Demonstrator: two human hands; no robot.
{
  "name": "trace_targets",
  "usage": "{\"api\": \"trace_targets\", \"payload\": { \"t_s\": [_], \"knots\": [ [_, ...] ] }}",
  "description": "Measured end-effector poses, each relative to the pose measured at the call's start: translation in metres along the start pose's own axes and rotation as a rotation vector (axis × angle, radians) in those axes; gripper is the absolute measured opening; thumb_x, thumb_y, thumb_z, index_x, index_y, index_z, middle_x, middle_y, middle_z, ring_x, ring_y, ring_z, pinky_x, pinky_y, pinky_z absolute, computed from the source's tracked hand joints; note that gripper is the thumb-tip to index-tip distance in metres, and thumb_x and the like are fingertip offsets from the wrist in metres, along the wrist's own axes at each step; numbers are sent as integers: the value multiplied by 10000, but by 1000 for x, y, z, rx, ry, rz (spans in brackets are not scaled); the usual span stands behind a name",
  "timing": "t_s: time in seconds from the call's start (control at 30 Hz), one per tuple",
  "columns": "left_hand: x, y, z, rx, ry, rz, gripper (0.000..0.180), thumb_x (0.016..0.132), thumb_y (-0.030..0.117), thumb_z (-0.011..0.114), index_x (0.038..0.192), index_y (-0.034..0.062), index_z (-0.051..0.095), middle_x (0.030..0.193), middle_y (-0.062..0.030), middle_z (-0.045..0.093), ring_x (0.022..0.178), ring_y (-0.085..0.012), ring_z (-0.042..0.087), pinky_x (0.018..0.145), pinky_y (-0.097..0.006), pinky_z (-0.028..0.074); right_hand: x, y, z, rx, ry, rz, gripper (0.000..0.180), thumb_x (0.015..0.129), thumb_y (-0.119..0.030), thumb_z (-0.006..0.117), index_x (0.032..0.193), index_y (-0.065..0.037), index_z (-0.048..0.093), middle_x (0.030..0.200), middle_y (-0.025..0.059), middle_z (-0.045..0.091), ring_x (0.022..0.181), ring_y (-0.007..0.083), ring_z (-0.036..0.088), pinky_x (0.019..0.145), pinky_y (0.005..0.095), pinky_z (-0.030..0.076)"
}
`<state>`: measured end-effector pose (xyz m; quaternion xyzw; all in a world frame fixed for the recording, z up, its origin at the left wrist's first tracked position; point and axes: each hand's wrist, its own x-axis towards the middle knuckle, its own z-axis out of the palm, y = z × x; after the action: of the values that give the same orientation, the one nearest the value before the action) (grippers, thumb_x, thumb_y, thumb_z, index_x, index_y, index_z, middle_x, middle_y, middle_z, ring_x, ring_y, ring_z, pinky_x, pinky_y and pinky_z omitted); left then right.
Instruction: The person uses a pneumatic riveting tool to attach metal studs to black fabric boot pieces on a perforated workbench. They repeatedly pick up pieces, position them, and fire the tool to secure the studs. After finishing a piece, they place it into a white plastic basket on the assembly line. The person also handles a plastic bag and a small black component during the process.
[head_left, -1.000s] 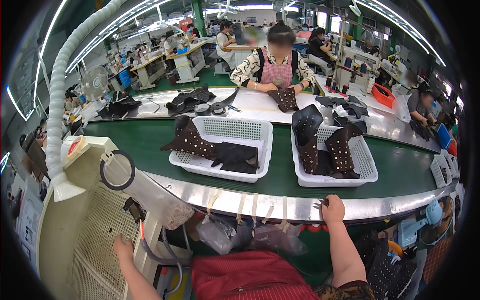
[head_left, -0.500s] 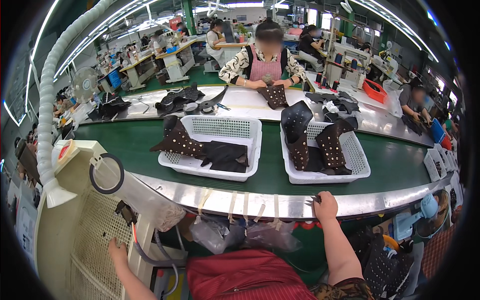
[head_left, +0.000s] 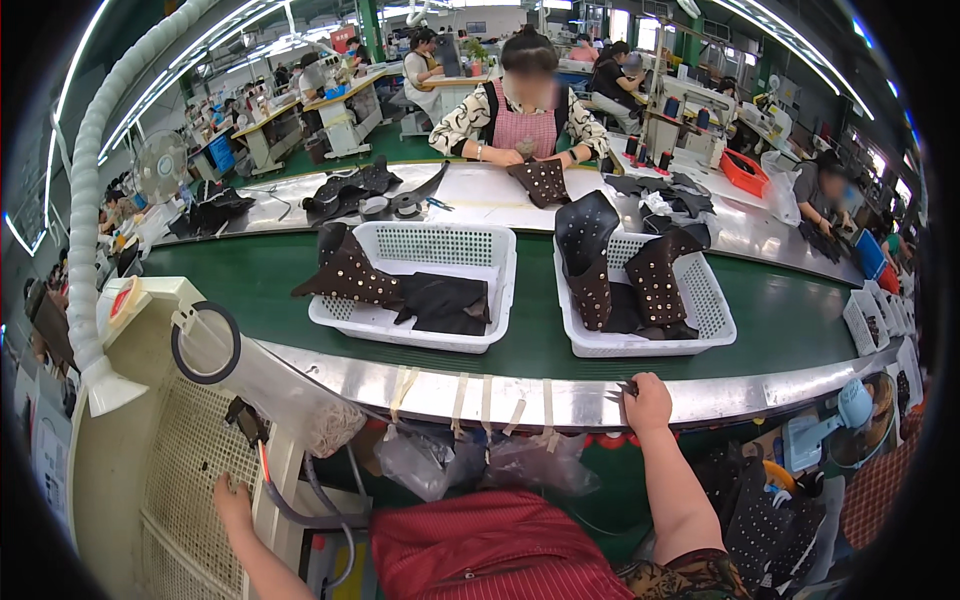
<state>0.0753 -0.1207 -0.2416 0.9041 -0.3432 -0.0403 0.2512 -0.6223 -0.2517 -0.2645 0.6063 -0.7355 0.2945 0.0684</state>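
Observation:
My left hand (head_left: 232, 503) hovers by the perforated mesh panel (head_left: 185, 470) of a cream-coloured booth at the lower left, its fingers apart and nothing in them. A tiny dark bit lies on the mesh near its fingertips. At the metal front edge (head_left: 700, 398) of the work line rests my right hand (head_left: 650, 405), closed around a small dark pointed tool (head_left: 628, 388) whose tips stick out leftward; its exact kind is mostly hidden by the fingers. Beyond, on the green belt (head_left: 270, 300), stand a white basket (head_left: 420, 343) and another white basket (head_left: 660, 347), both holding dark studded boot uppers (head_left: 588, 255).
A clear hose (head_left: 280, 385) with a black ring and a white ribbed duct (head_left: 85, 230) rise at the left. Plastic bags (head_left: 430, 465) hang taped below the edge. Opposite, a co-worker handles a brown studded piece (head_left: 540, 182). A blue fan (head_left: 830, 425) sits at right.
The view has tilted slightly, so the baskets and line sit a little higher. Both my hands stay where they were. The co-worker's studded piece has shifted slightly.

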Motion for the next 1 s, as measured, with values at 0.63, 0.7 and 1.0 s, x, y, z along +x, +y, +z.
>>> {"api": "trace_targets", "payload": {
  "t_s": [0.63,0.7,1.0],
  "knots": [
    [7,2,1,76,-10,-26,496,838,147,586,1296,-6,474,1324,-222,474,1251,-364,425,1042,-416,342,1,2,2,27,46,-44,174,664,-131,679,793,-67,582,777,100,580,770,309,585,670,417,480],
    [5,2,3,98,-10,-55,478,858,159,569,1297,-5,473,1326,-221,471,1246,-365,428,1037,-413,347,0,3,4,25,48,-45,177,663,-131,681,797,-68,584,777,98,581,772,308,586,673,416,481],
    [3,21,-4,247,9,-13,353,902,173,447,1185,-17,536,1148,-213,585,1076,-358,551,895,-425,434,-1,7,-1,23,30,-22,197,654,-136,695,806,-68,591,779,99,585,772,311,591,676,419,484]
  ]
}}
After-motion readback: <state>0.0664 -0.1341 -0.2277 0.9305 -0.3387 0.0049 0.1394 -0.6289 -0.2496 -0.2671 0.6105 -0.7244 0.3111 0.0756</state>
